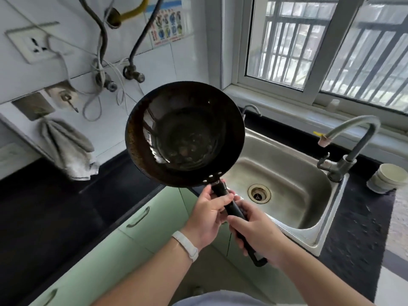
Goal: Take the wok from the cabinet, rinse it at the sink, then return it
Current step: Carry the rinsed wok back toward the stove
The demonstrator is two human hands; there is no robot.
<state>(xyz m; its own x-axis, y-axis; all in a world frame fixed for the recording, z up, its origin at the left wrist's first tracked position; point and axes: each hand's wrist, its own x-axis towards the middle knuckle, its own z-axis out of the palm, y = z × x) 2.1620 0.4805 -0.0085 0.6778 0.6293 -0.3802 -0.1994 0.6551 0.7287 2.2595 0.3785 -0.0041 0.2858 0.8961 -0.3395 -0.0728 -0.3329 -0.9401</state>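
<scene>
Head view, one item: wok (185,135), dark, wet-looking inside, held in the air over the tabletop (66,206) edge, just left of the sink (287,180). Left hand (207,215) was clamped on the handle (229,206) near the bowl; right hand (258,235) was clamped lower down. Risks, as judged: bowl tilted, so residue could spill; a wet handle could slip; the rim could strike the faucet (353,140).

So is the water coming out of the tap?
No, it is off. No water falls from the tap's spout, and the sink basin below looks dry.
</scene>
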